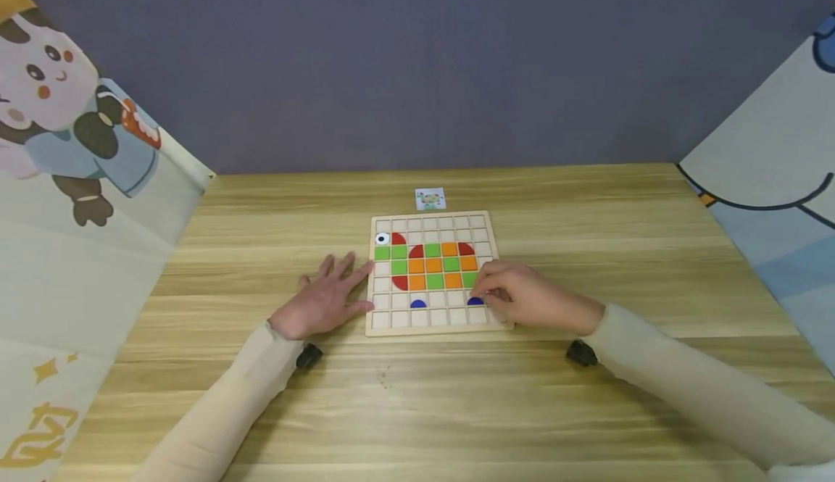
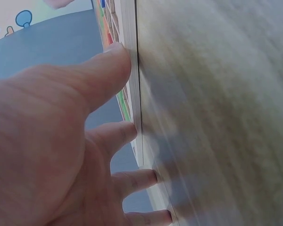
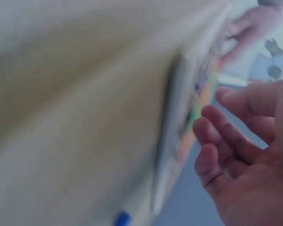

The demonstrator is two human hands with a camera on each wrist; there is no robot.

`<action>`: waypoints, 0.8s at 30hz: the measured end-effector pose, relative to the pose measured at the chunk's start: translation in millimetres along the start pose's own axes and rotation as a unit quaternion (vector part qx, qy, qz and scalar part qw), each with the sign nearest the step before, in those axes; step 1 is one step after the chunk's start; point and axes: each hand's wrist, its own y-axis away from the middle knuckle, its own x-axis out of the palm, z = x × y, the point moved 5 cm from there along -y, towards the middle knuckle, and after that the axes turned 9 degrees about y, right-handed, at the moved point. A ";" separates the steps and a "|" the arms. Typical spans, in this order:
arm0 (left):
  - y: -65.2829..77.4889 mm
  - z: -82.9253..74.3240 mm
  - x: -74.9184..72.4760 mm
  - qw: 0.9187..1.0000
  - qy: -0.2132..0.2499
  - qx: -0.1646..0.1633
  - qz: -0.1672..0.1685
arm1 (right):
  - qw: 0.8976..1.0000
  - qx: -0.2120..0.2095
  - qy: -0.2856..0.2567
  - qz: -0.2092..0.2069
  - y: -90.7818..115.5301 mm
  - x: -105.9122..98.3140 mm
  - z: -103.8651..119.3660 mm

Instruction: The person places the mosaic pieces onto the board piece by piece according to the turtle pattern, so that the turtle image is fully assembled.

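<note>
A wooden grid board (image 1: 440, 331) lies on the table, bearing several green and orange squares, red curved pieces (image 1: 399, 283) and a white eye disc (image 1: 382, 238). Two blue half-circle pieces lie low on the grid, one at left (image 1: 418, 304) and one at right (image 1: 475, 301). My left hand (image 1: 320, 301) has its fingers spread, with thumb and fingertips against the board's left edge. Over the lower right of the board, my right hand (image 1: 522, 293) has loosely bent fingers beside the right blue piece. In the blurred right wrist view, no piece shows between thumb and fingers.
A small picture card (image 1: 430, 198) lies behind the board. A blurred blue object (image 3: 122, 219) sits beside the board in the right wrist view. A dark partition (image 1: 443, 69) stands along the table's (image 1: 417, 409) far edge, with cartoon-printed panels on both sides.
</note>
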 end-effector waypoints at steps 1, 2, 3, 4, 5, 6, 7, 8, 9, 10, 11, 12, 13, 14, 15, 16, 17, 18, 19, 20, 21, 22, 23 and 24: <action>-0.1 -0.1 0.2 1.000 0.000 0.001 0.000 | 1.000 0.005 0.002 -0.016 2.1 -5.6 -2.6; -0.2 0.0 0.4 1.000 0.001 0.002 -0.001 | 0.999 0.009 0.006 -0.032 4.1 -11.4 -6.4; -0.3 0.2 0.5 1.000 0.002 0.002 -0.001 | 0.999 0.020 0.014 -0.044 6.4 -17.4 -11.5; -0.2 0.3 0.6 1.000 0.002 0.003 -0.002 | 0.998 0.034 0.023 -0.053 8.8 -22.9 -17.8; -0.2 0.6 0.6 1.000 0.002 0.002 -0.002 | 0.997 0.052 0.031 -0.053 11.3 -27.0 -25.2; -0.2 1.2 0.6 1.000 0.003 0.001 -0.002 | 0.996 0.067 0.036 -0.047 13.9 -29.6 -33.1; -0.2 1.8 0.6 1.000 0.003 0.000 -0.003 | 0.995 0.082 0.041 -0.035 16.8 -30.0 -41.0; -0.3 2.4 0.7 1.000 0.003 -0.001 -0.004 | 0.994 0.096 0.043 -0.018 19.9 -29.0 -48.4; -0.3 2.7 0.9 1.000 0.003 0.000 -0.004 | 0.993 0.107 0.044 0.002 23.3 -27.3 -54.7; -0.4 2.9 1.2 1.000 0.004 0.000 -0.004 | 0.993 0.111 0.044 0.017 26.5 -25.1 -59.6; -0.8 3.4 1.8 1.000 0.003 0.000 -0.003 | 0.992 0.111 0.044 0.031 29.4 -22.5 -63.6; -0.9 3.6 2.1 1.000 0.004 0.001 -0.002 | 0.992 0.108 0.040 0.041 31.8 -20.3 -66.2; -1.0 3.8 2.3 1.000 0.004 0.001 -0.002 | 0.993 0.107 0.033 0.048 33.9 -18.3 -68.1; -1.0 3.8 2.4 1.000 0.004 0.001 -0.001 | 0.993 0.103 0.027 0.049 35.3 -17.2 -69.1; -1.1 3.7 2.3 1.000 0.005 0.000 -0.001 | 0.994 0.100 0.021 0.045 36.0 -16.8 -69.8; -1.1 3.6 2.1 1.000 0.005 -0.001 -0.001 | 0.994 0.097 0.016 0.039 36.5 -17.0 -70.6; -1.2 3.4 1.8 1.000 0.005 -0.002 -0.002 | 0.995 0.096 0.010 0.032 36.6 -17.4 -71.1; -0.9 3.0 1.1 1.000 0.005 -0.002 -0.003 | 0.995 0.098 0.005 0.026 36.5 -18.0 -71.6; -0.9 2.7 0.8 1.000 0.006 -0.002 -0.004 | 0.995 0.099 0.005 0.021 36.3 -18.6 -72.3; -0.9 2.4 0.5 1.000 0.007 -0.002 -0.004 | 0.995 0.102 0.008 0.016 36.0 -19.1 -73.3; -1.0 2.2 0.4 1.000 0.008 -0.002 -0.004 | 0.994 0.105 0.010 0.013 35.6 -19.4 -74.4; -1.1 2.1 0.6 1.000 0.008 -0.002 -0.004 | 0.994 0.107 0.013 0.009 35.2 -19.6 -75.3; -1.2 2.1 0.8 1.000 0.008 0.000 -0.004 | 0.994 0.111 0.015 0.007 34.5 -19.7 -75.7; -1.4 2.1 1.1 1.000 0.009 0.000 -0.004 | 0.994 0.112 0.018 0.004 33.7 -19.8 -76.1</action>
